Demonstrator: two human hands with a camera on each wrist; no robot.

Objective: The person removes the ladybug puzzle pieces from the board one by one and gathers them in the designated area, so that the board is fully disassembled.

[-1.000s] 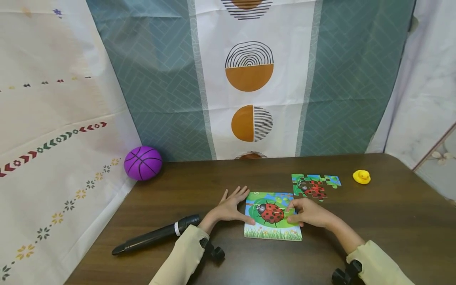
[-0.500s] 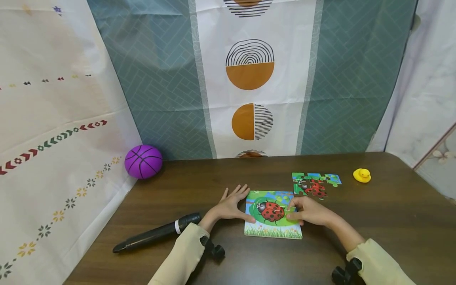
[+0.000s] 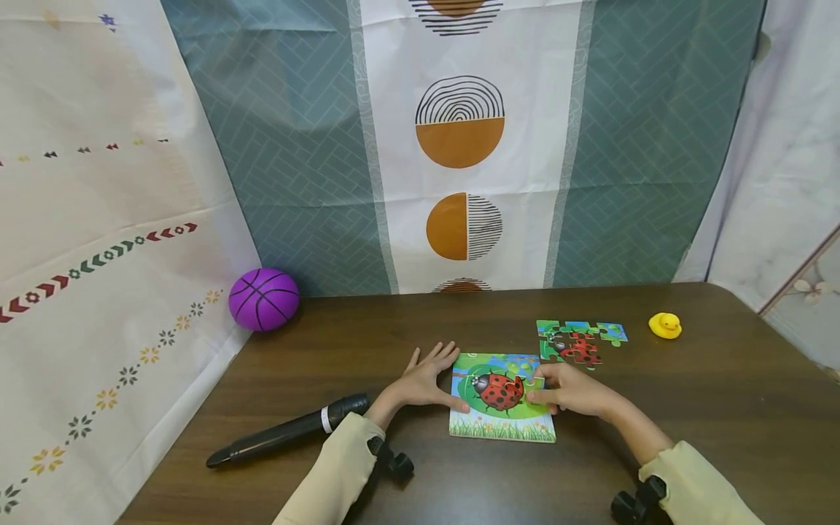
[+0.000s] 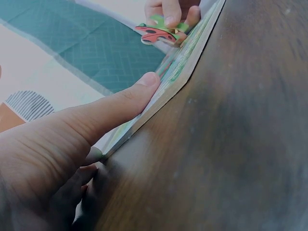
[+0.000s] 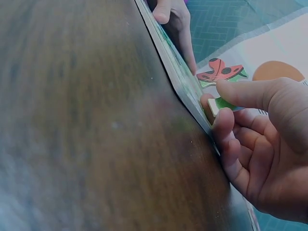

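Note:
A square ladybug puzzle board [image 3: 502, 429] lies flat on the table. My left hand [image 3: 423, 383] is at its left side, fingers spread, with the thumb resting on the board's edge. At the board's right side my right hand [image 3: 574, 390] pinches a puzzle piece [image 5: 222, 72] between thumb and fingers. Red with black spots and green, the piece is tilted up from the board in both wrist views. Beyond the board, several loose puzzle pieces [image 3: 580, 348] lie grouped together.
A black marker-shaped object [image 3: 282, 434] with a white band lies left of the left forearm. At the back left sits a purple ball [image 3: 264, 300], and a yellow toy duck [image 3: 666, 326] stands at the back right. Curtains hang behind the brown table [image 3: 499, 488].
The puzzle piece in my right hand has come up, so its red end now stands out over the ladybug picture. My left hand stays in place.

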